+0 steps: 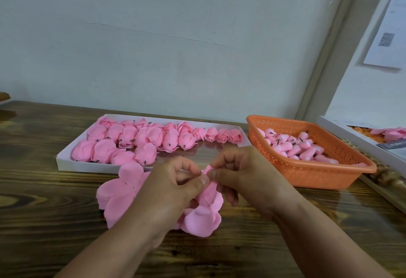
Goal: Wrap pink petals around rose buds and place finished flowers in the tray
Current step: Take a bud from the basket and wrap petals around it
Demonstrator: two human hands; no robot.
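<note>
left hand (pixel 175 181) fingers pinch bud (pixel 207 169) | right hand (pixel 239 172) fingers pinch bud too | petals (pixel 204 214) hang below | tray (pixel 66 163) just behind | basket (pixel 307 174) right of tray

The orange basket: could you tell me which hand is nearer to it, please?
The right hand is nearer, just left of the orange basket. The left hand is farther left, beyond the right hand.

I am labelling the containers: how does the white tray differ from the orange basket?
The white tray is flat, low-walled and solid; the orange basket is deeper, with perforated walls. The tray holds wide, petal-wrapped flowers; the basket holds small, narrow buds. Both stand on the wooden table and hold pink pieces.
</note>
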